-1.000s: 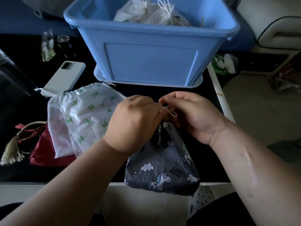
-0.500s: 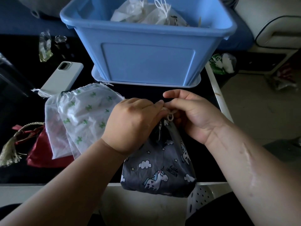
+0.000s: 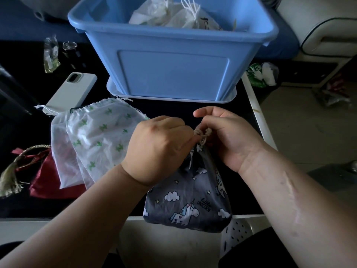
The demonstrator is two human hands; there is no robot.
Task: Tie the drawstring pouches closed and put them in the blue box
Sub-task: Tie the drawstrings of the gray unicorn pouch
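So, head view, the only one there is. Both hands meet over the neck of a grey unicorn pouch [image 3: 193, 200], which sits at the near edge of the dark table [image 3: 173, 109], its bottom hanging a bit over the white rim. The neck is bunched tight. The left hand [image 3: 158, 149] has its fingers curled in, pinching the beige drawstring [image 3: 201, 135] right at the top of the pouch. The right hand [image 3: 229, 140] pinches the same cord from the other side, fingers curled, with one finger poking out above the rest. The cord shows as a small loop or knot between the two hands; I honestly can't tell if it's a finished knot.

The blue box [image 3: 173, 74] stands straight behind the hands at the far side of the table, on what looks like its lid [image 3: 170, 97]. There are already white pouches [image 3: 173, 16] inside it, one with a looped white cord on top.

Left of the hands, a white pouch with green cactus print [image 3: 100, 136] lies flat, overlapping a plain white pouch [image 3: 59, 151], and that one partly covers a red pouch [image 3: 50, 182] with a gold tassel [image 3: 9, 178]. The left wrist is just beside the cactus one. A phone in a pale case [image 3: 71, 91] lies face down behind them, and a small clear packet [image 3: 50, 55] sits further back.
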